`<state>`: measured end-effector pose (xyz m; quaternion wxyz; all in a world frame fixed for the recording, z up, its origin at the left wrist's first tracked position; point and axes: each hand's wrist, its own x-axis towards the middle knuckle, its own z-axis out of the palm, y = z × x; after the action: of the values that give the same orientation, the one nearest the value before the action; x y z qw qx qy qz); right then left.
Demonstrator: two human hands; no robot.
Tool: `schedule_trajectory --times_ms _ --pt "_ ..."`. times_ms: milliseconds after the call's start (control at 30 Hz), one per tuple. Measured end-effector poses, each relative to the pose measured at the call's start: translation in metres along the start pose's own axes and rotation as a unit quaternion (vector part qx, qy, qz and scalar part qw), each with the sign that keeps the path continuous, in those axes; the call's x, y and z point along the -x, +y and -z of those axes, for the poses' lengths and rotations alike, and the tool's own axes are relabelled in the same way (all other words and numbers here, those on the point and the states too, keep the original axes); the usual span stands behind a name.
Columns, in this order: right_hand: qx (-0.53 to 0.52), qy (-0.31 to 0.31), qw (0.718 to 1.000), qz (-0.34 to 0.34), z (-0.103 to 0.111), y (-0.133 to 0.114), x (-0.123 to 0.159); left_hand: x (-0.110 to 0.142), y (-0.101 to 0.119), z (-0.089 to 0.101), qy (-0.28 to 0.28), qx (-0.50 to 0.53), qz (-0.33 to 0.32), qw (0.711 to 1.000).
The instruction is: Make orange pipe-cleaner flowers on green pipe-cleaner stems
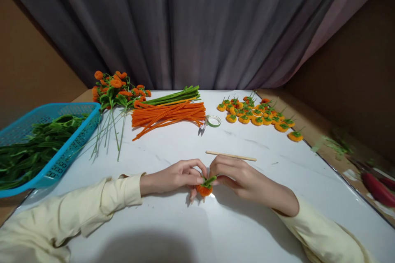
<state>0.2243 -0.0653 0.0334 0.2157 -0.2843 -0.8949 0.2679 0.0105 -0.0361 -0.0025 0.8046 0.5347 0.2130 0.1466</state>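
Between my two hands, low over the white table, is an orange pipe-cleaner flower [204, 190] with green pieces on its top. My left hand [182, 175] is closed around its left side, thumb on top and fingertips showing beneath. My right hand [236, 174] pinches at the green pipe cleaner [211, 180] on the flower's top from the right. A thin wooden stick [231, 156] lies just beyond my right hand. Part of the flower is hidden by my left thumb and fingers.
A blue basket [69, 148] of green leaves stands left. Behind lie stemmed orange flowers [115, 83], orange pipe cleaners [168, 115], green ones [175, 96], small scissors [201, 128] and a tape roll [214, 121]. Several flower heads [257, 121] sit back right; red-handled pliers [378, 189] lie far right.
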Motion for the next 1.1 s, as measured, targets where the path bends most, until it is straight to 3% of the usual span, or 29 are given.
schedule_trajectory --times_ms 467,667,833,967,1100 --pt "0.06 0.048 0.997 0.031 -0.01 0.006 -0.001 0.001 -0.001 0.002 -0.013 0.004 0.008 1.0" --pt "0.051 0.114 0.992 -0.012 -0.006 0.007 0.001 -0.001 -0.003 0.003 0.023 0.053 -0.003 0.998" --pt "0.034 0.088 0.996 0.005 -0.003 0.004 0.0 -0.002 0.001 0.001 0.036 0.05 -0.003 0.998" --pt "0.058 0.135 0.988 -0.038 -0.001 0.009 0.001 -0.002 0.0 0.002 0.034 0.042 -0.002 0.999" --pt "0.084 0.171 0.973 -0.131 0.001 0.022 0.004 -0.001 -0.002 0.003 0.036 0.04 -0.007 0.999"
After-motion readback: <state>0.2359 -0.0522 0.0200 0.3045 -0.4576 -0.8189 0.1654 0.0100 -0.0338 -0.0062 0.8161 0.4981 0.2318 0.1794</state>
